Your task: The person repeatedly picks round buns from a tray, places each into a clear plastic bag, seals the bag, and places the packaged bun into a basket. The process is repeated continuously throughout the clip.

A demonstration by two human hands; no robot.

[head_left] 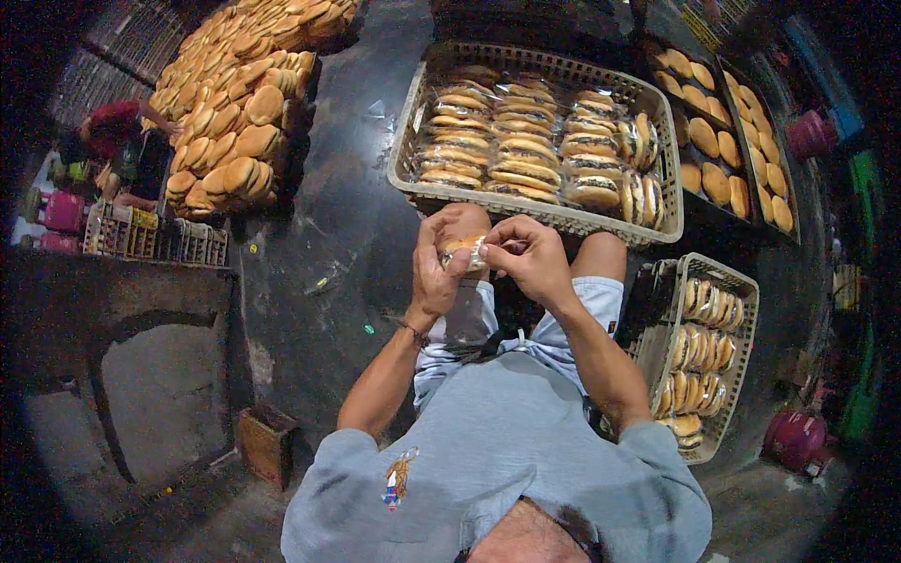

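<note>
Bun point(461, 244) sits between the left hand's point(435, 274) curled fingers; the right hand point(537, 263) pinches its wrapper point(478, 253) near the crate's point(584, 221) closest edge.

Through the head view I follow both arms, bent at the elbow. The bare left forearm point(383, 377) slants up and rightward to the left hand point(435, 270), cupped in a holding grip, thumb opposed to curled fingers point(435, 225). The bare right forearm point(605, 361) slants up and leftward; I see the right hand point(535, 261) pinching between thumb and forefinger, just beside the left.
</note>
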